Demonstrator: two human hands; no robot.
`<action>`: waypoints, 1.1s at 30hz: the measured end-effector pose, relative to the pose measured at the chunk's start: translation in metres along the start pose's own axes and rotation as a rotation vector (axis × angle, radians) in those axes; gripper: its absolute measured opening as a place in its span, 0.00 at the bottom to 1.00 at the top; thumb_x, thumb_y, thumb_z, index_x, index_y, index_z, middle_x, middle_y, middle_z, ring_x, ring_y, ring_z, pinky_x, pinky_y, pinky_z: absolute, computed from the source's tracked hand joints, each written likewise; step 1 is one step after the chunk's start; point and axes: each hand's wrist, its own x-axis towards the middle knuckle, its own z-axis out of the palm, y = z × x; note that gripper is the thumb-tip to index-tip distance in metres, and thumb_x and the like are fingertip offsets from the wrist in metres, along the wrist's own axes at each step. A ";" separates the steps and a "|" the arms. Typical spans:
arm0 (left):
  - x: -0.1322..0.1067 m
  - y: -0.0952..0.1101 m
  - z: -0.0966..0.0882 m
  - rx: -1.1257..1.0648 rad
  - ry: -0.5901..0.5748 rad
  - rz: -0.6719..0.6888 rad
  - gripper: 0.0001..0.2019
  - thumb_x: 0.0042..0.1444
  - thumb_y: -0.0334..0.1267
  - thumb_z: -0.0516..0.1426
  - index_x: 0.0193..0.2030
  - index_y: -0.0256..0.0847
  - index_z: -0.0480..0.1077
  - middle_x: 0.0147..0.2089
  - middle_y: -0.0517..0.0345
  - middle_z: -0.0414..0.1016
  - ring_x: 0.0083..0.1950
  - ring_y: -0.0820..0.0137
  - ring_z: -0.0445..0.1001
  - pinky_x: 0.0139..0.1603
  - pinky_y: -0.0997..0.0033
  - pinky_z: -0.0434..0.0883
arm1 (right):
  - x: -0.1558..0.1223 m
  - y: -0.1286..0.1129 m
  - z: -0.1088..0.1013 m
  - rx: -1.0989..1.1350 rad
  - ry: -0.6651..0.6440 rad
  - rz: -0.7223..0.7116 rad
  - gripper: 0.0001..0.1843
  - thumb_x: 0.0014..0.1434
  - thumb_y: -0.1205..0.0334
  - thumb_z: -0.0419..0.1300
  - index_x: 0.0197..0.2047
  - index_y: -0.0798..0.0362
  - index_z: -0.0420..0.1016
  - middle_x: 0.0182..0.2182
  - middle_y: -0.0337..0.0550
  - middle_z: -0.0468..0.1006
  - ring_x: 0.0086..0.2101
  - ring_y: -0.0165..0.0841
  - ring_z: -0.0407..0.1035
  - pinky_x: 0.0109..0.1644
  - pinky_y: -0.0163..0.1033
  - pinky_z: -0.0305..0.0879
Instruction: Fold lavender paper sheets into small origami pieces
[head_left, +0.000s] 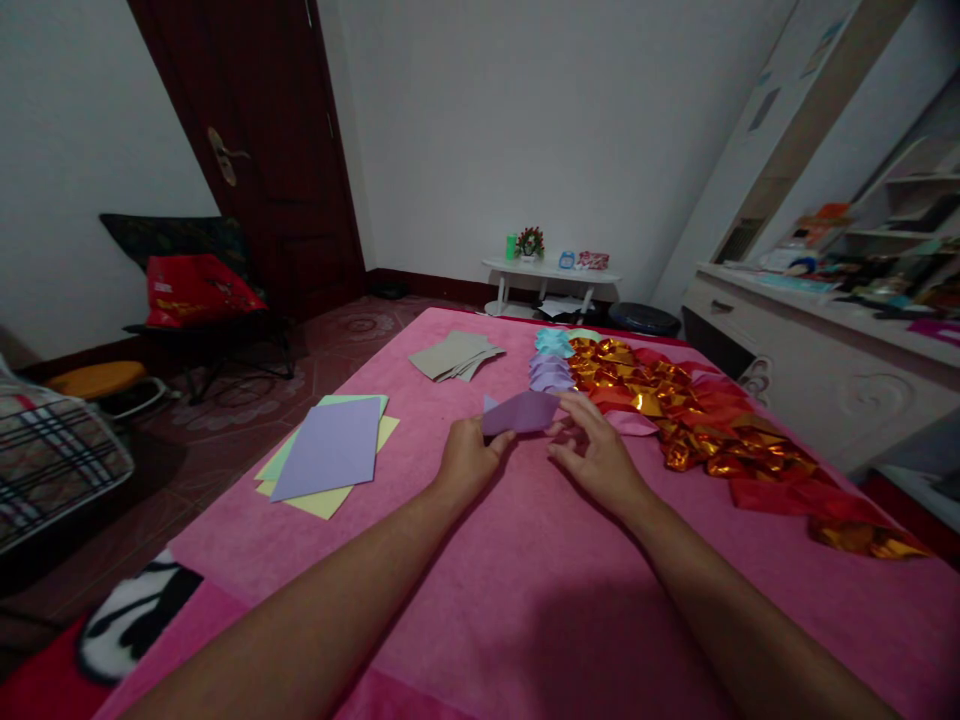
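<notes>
A folded sheet of purple paper (523,412) is held up a little above the pink cloth. My left hand (469,452) pinches its left end, thumb in front. At the right end, my right hand (600,450) has its fingers around the paper's edge, while its thumb stands apart lower down. Just beyond the paper lie folded purple paper pieces (551,373) and light blue ones (553,342). To the left of my hands is a stack of flat sheets, with a purple sheet (330,447) on top and green and yellow sheets (319,502) showing beneath.
Grey sheets (459,355) lie fanned out toward the far side of the pink-covered surface (480,600). Shiny gold and red folded pieces (675,410) spread along the right side. Beyond stand a small white table (551,272) and a white cabinet (825,370); a chair holds a red bag (199,290).
</notes>
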 end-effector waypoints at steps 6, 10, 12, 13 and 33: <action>-0.003 0.002 -0.002 0.149 -0.024 0.059 0.09 0.53 0.37 0.58 0.39 0.41 0.78 0.37 0.55 0.78 0.36 0.67 0.74 0.37 0.71 0.69 | 0.001 0.002 0.006 0.100 0.087 0.069 0.09 0.57 0.59 0.58 0.36 0.54 0.77 0.42 0.47 0.75 0.43 0.37 0.68 0.47 0.43 0.65; -0.005 0.004 -0.003 0.319 0.039 0.104 0.14 0.49 0.47 0.62 0.40 0.43 0.78 0.44 0.51 0.73 0.46 0.62 0.71 0.47 0.65 0.69 | -0.001 0.018 0.000 0.183 -0.002 0.287 0.15 0.54 0.51 0.60 0.31 0.56 0.76 0.29 0.43 0.75 0.28 0.33 0.66 0.31 0.37 0.63; -0.005 0.004 -0.004 0.385 0.074 0.126 0.17 0.44 0.48 0.65 0.40 0.43 0.78 0.52 0.49 0.69 0.53 0.58 0.67 0.53 0.60 0.67 | -0.002 0.021 -0.002 0.189 -0.060 0.329 0.16 0.53 0.50 0.61 0.29 0.56 0.75 0.24 0.41 0.73 0.25 0.32 0.65 0.29 0.36 0.61; -0.005 0.003 -0.004 0.408 0.073 0.127 0.20 0.41 0.49 0.66 0.41 0.43 0.78 0.56 0.48 0.67 0.55 0.56 0.66 0.55 0.58 0.65 | -0.002 0.021 -0.002 0.172 -0.065 0.318 0.16 0.53 0.51 0.61 0.28 0.56 0.75 0.24 0.41 0.73 0.25 0.32 0.65 0.29 0.36 0.61; -0.003 -0.001 -0.003 0.149 -0.229 0.128 0.09 0.54 0.40 0.58 0.32 0.38 0.77 0.31 0.57 0.77 0.33 0.70 0.72 0.35 0.73 0.66 | -0.007 0.021 0.000 -0.139 -0.046 0.102 0.10 0.56 0.58 0.59 0.27 0.53 0.78 0.27 0.41 0.78 0.30 0.35 0.69 0.35 0.38 0.64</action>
